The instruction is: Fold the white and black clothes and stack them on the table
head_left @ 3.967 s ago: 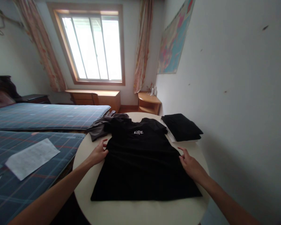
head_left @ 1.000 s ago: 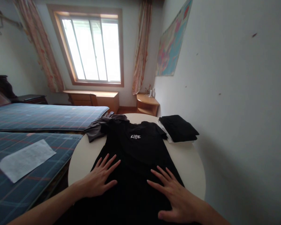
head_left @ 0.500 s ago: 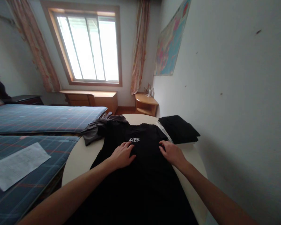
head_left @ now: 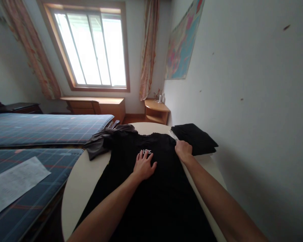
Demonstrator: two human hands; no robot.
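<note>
A black T-shirt [head_left: 151, 198] lies spread over a round pale table [head_left: 77, 188], its neckline toward the window. My left hand [head_left: 143, 167] rests flat on its chest, fingers spread, partly covering the white lettering. At the shirt's right sleeve, my right hand [head_left: 183, 150] is closed with its fingers curled on the fabric edge. Just beyond that hand sits a stack of folded black clothes [head_left: 194, 137] with something white beneath it. A crumpled grey garment [head_left: 97, 143] lies by the shirt's left sleeve.
Two plaid mattresses [head_left: 53, 129] stand to the left, with a white paper sheet [head_left: 17, 183] on the nearer one. The white wall [head_left: 255, 141] runs close along the right. A wooden desk [head_left: 111, 107] and a corner shelf [head_left: 156, 107] are at the back.
My left hand has slid right across the chest onto the lettering. My right hand has moved slightly up to the sleeve, and its fingers have closed on the fabric.
</note>
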